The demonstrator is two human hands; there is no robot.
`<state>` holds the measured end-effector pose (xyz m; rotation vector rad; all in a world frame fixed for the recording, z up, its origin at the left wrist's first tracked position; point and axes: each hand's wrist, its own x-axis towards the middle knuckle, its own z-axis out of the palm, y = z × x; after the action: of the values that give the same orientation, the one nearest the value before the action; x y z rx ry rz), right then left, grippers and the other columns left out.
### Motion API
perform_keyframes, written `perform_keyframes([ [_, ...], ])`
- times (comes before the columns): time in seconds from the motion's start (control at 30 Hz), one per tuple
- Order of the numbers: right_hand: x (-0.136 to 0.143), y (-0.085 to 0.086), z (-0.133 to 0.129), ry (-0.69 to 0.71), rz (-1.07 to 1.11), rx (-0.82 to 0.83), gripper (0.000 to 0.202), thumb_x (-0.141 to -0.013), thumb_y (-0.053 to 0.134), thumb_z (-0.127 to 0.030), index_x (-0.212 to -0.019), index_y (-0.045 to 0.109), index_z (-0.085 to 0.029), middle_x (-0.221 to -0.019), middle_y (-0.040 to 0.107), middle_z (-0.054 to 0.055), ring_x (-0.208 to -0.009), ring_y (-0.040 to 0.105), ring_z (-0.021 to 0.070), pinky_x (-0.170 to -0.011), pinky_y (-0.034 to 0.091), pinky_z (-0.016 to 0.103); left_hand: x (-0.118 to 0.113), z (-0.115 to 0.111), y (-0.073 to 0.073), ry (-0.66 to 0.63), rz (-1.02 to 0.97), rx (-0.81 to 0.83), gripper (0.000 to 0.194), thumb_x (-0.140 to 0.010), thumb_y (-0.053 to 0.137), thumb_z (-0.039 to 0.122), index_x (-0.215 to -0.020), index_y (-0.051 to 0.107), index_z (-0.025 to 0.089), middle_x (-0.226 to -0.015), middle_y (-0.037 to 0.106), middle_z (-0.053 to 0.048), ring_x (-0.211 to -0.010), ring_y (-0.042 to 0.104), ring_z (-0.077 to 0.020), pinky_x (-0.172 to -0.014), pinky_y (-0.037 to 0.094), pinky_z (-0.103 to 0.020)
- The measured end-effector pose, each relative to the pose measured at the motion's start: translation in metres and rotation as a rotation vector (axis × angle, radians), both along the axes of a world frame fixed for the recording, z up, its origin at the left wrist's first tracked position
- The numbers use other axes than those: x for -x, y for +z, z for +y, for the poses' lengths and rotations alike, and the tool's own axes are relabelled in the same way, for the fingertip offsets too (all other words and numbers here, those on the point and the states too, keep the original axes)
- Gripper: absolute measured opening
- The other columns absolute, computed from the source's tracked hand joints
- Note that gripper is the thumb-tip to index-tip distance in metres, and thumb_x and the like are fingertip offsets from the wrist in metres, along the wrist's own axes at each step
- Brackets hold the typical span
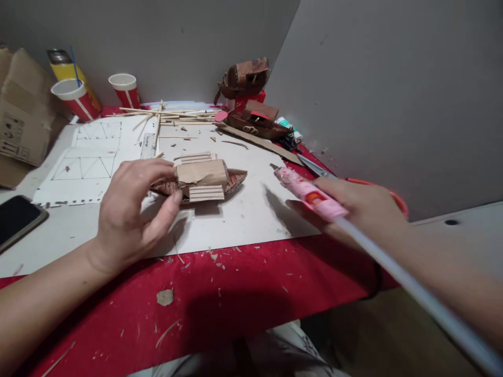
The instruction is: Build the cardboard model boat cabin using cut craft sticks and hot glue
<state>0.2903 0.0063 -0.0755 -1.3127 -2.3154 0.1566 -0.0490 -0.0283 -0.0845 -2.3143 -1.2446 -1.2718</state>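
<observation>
At the left edge of the frame, a cardboard box (23,104), and lower down a dark phone (18,220), lying flat. In the upper left, a yellow bottle (65,70) behind a red-and-white cup (83,104) with a blue straw (74,63), then a second cup (129,97) a little to the right. Below these cups, a paper with drawn triangles (88,157). Left of the middle, the left hand (123,204), with thumb and fingers closed around the left end of a small cardboard boat (202,173). Place of this boat: near the middle of the frame, upright on a white sheet (243,222), with ridged pieces (206,193) at both long sides. Below, a red cloth (298,272) with small scraps (165,297). In the upper middle, thin wooden sticks (176,118) in a loose heap, then two brown model boats (255,125), one higher than the other. Further right, scissors (312,165), partly hidden behind the right hand (359,201). In this hand, firmly wrapped, a pink glue gun (308,193), with nozzle apart from the boat, and a long pale stick (408,285) running from its back to the lower right corner. Both hands well apart.
</observation>
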Motion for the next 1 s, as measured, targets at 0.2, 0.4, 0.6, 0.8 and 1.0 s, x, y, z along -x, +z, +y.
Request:
perform_keyframes([
  [0.2, -0.026, -0.012, 0.019, -0.055, -0.373, -0.013, 0.031, -0.084, 0.058, -0.054, -0.083, 0.056, -0.023, -0.075, 0.066, 0.008, -0.061, 0.062, 0.0261, -0.05, 0.042, 0.035, -0.004, -0.001, 0.007, 0.117, -0.409, 0.302, 0.03, -0.085, 0.065, 0.029, -0.114, 0.057, 0.022, -0.105, 0.067, -0.005, -0.089, 0.066, -0.0203, -0.074, 0.06, -0.038],
  [0.4, -0.014, 0.008, 0.0, 0.028, -0.136, -0.098, 0.036, -0.091, 0.056, -0.051, -0.112, 0.061, -0.022, -0.097, 0.072, 0.012, -0.078, 0.069, 0.0275, -0.061, 0.053, 0.04, -0.006, -0.007, 0.006, 0.06, -0.426, 0.378, 0.033, -0.084, 0.069, 0.024, -0.115, 0.057, 0.022, -0.095, 0.07, -0.005, -0.069, 0.066, -0.0149, -0.054, 0.055, -0.026],
  [0.6, 0.048, 0.017, 0.001, 0.29, 0.179, -0.019, 0.019, -0.091, 0.062, -0.031, -0.108, 0.062, -0.022, -0.096, 0.07, 0.007, -0.075, 0.066, 0.0181, -0.065, 0.056, 0.032, -0.004, -0.004, 0.008, 0.073, -0.021, 0.026, 0.03, -0.08, 0.072, 0.021, -0.107, 0.059, 0.024, -0.108, 0.067, -0.009, -0.1, 0.065, -0.0265, -0.084, 0.055, -0.045],
  [0.8, 0.084, 0.016, 0.043, 0.362, 0.358, 0.063, 0.028, -0.089, 0.063, -0.028, -0.116, 0.062, -0.019, -0.114, 0.067, 0.01, -0.084, 0.065, 0.0163, -0.071, 0.057, 0.031, -0.012, 0.001, 0.007, -0.135, 0.375, -0.259, 0.024, -0.08, 0.07, 0.011, -0.102, 0.062, 0.017, -0.095, 0.073, -0.012, -0.084, 0.066, -0.0261, -0.073, 0.055, -0.041],
  [1.0, 0.093, 0.016, 0.066, 0.563, 0.299, 0.032, 0.042, -0.091, 0.061, -0.036, -0.13, 0.056, -0.021, -0.124, 0.064, 0.011, -0.11, 0.06, 0.0213, -0.095, 0.051, 0.041, -0.016, 0.01, 0.007, -0.172, 0.537, -0.312, 0.024, -0.084, 0.062, 0.005, -0.107, 0.066, 0.01, -0.092, 0.076, -0.014, -0.084, 0.067, -0.0277, -0.076, 0.053, -0.042],
])
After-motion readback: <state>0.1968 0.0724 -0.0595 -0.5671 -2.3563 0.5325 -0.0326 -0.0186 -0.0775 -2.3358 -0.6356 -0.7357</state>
